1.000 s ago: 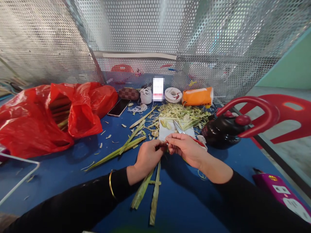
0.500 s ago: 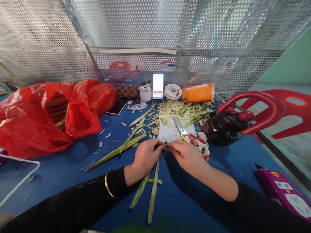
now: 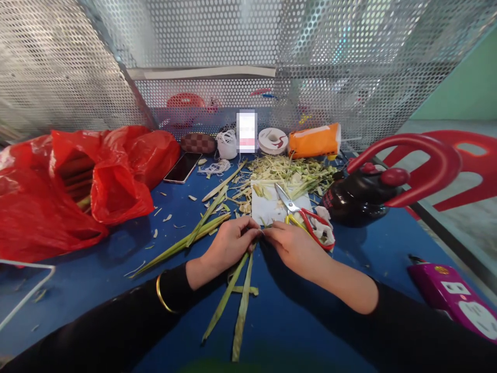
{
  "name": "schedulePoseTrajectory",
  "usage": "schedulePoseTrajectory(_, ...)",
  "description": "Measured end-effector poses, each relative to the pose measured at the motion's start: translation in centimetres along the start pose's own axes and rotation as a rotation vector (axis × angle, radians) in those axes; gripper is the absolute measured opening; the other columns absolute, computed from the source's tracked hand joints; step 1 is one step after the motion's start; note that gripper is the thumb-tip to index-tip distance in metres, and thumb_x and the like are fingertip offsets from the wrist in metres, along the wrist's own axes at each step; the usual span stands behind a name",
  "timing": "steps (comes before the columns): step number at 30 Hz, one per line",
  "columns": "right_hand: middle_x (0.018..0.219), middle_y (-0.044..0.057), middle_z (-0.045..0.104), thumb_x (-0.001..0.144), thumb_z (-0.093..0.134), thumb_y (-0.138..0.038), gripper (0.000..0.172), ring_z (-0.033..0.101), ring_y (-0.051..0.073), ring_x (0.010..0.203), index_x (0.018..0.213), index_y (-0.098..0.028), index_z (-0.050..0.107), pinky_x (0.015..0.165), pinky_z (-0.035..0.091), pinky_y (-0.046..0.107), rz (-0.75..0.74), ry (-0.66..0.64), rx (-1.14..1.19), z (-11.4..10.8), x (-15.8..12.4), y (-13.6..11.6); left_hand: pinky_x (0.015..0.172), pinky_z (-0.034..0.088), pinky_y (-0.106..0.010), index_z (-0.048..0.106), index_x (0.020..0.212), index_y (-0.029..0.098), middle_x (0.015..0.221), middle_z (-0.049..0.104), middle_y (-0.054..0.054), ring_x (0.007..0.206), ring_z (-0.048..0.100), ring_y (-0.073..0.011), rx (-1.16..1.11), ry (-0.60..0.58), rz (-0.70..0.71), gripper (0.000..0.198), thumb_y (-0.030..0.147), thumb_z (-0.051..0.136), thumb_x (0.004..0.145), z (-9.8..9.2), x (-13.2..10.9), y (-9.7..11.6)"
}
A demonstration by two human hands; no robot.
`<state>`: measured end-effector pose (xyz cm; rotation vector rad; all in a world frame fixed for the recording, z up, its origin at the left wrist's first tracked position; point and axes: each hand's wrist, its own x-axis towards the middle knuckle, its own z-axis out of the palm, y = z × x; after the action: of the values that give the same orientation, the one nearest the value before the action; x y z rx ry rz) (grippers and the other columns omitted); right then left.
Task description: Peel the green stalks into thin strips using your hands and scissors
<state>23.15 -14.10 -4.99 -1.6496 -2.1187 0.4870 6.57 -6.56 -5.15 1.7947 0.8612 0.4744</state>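
1. Head view: two green strips run from the fingertips back towards the person, long axes roughly fore-and-aft, splaying into a narrow V over the blue bench.
2. The left hand is nearer them; its thumb and fingers are pinched together on their far ends, the loose tails hanging towards the person.
3. The right hand meets it from the other side, fingertips drawn close to the left's; what they hold, if anything, is too small and hidden to tell.
4. The strips look flat, fibrous and a little crinkled, the right-hand one drier and browner. A short scrap lies crosswise by them.
5. Left of the hands, long tapered stalks lie at a slant.
6. Beyond the hands, scissors with bright steel blades and red handles rest partly on white paper, before a loose heap of curled shreds.
7. At left sprawls a glossy, wrinkled red bag; at right stands a rounded, shiny black jug.
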Motion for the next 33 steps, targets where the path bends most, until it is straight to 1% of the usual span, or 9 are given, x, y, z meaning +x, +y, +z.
schedulePoseTrajectory(3, 0.082, 0.006, 0.061, 0.093, 0.042, -0.014, 0.024, 0.060, 0.017, 0.079, 0.092, -0.016, 0.066, 0.070, 0.043, 0.026, 0.017, -0.009, 0.020, -0.2, 0.1, -0.1, 0.047, 0.039, -0.017, 0.053, 0.077, 0.018, 0.048, 0.048, 0.008, 0.041, 0.048, -0.0065, -0.086, -0.068, -0.049, 0.012, 0.027, 0.050, 0.085, 0.0, 0.1, 0.1)
schedulePoseTrajectory(8, 0.081, 0.006, 0.063, 0.090, 0.044, -0.012, 0.024, 0.060, 0.018, 0.079, 0.087, -0.017, 0.067, 0.070, 0.044, 0.029, 0.013, 0.012, 0.075, -0.4, 0.1, 0.2, 0.040, 0.036, -0.015, 0.054, 0.077, 0.018, 0.055, 0.057, 0.005, 0.040, 0.048, -0.0056, -0.073, -0.112, -0.129, 0.014, 0.028, 0.049, 0.085, 0.0, 0.4, 0.1)
schedulePoseTrajectory(13, 0.068, -0.001, 0.062, 0.087, 0.050, -0.019, 0.020, 0.062, 0.016, 0.067, 0.104, -0.020, 0.060, 0.069, 0.048, 0.029, 0.183, 0.131, 0.617, -0.6, 0.4, 0.4, 0.037, 0.039, -0.015, 0.055, 0.074, 0.016, 0.070, 0.065, -0.001, 0.045, 0.054, -0.0066, -0.087, -0.099, -0.217, 0.013, 0.027, 0.051, 0.080, 0.3, 1.0, 0.4)
schedulePoseTrajectory(15, 0.063, -0.004, 0.059, 0.085, 0.052, -0.023, 0.021, 0.062, 0.015, 0.064, 0.106, -0.019, 0.056, 0.068, 0.049, 0.029, 0.213, 0.134, 0.813, -0.7, 0.7, 0.2, 0.037, 0.040, -0.015, 0.057, 0.072, 0.016, 0.068, 0.064, 0.000, 0.044, 0.054, -0.0066, -0.093, -0.094, -0.239, 0.012, 0.024, 0.051, 0.077, 0.4, 1.1, 0.5)
schedulePoseTrajectory(18, 0.063, -0.005, 0.058, 0.083, 0.055, -0.024, 0.022, 0.062, 0.014, 0.064, 0.104, -0.019, 0.055, 0.069, 0.048, 0.030, 0.179, 0.124, 0.952, -0.6, 1.2, -0.2, 0.039, 0.042, -0.016, 0.061, 0.068, 0.015, 0.056, 0.058, 0.002, 0.044, 0.054, -0.0077, -0.058, -0.094, -0.236, 0.014, 0.022, 0.051, 0.075, 0.4, 1.1, 0.6)
schedulePoseTrajectory(20, 0.064, -0.005, 0.059, 0.083, 0.055, -0.024, 0.023, 0.061, 0.013, 0.064, 0.105, -0.018, 0.055, 0.070, 0.048, 0.030, 0.170, 0.139, 0.975, -0.4, 1.6, -0.5, 0.039, 0.041, -0.016, 0.061, 0.065, 0.015, 0.050, 0.054, 0.003, 0.043, 0.054, -0.0082, -0.044, -0.091, -0.222, 0.017, 0.024, 0.052, 0.075, 0.3, 1.1, 0.5)
schedulePoseTrajectory(23, 0.066, -0.004, 0.060, 0.082, 0.055, -0.024, 0.025, 0.061, 0.013, 0.066, 0.106, -0.017, 0.056, 0.070, 0.048, 0.030, 0.205, 0.195, 0.955, -0.2, 2.0, -0.6, 0.039, 0.040, -0.016, 0.060, 0.063, 0.014, 0.055, 0.057, 0.002, 0.045, 0.055, -0.0078, -0.094, -0.107, -0.213, 0.020, 0.028, 0.054, 0.077, 0.2, 1.2, 0.3)
schedulePoseTrajectory(29, 0.067, -0.003, 0.060, 0.082, 0.056, -0.024, 0.022, 0.060, 0.013, 0.066, 0.103, -0.017, 0.057, 0.068, 0.049, 0.029, 0.261, 0.271, 0.979, 0.0, 2.2, -0.4, 0.046, 0.044, -0.017, 0.068, 0.075, 0.014, 0.066, 0.063, -0.001, 0.052, 0.058, -0.0086, -0.126, -0.187, -0.235, 0.018, 0.026, 0.055, 0.076, -0.3, 1.2, 0.3)
schedulePoseTrajectory(33, 0.067, -0.003, 0.061, 0.083, 0.056, -0.024, 0.020, 0.062, 0.013, 0.068, 0.102, -0.018, 0.058, 0.070, 0.050, 0.029, 0.262, 0.273, 0.977, 0.0, 2.1, -0.6, 0.050, 0.045, -0.018, 0.070, 0.076, 0.015, 0.060, 0.062, 0.001, 0.053, 0.058, -0.0089, -0.119, -0.229, -0.222, 0.018, 0.029, 0.058, 0.075, -0.5, 1.1, 0.5)
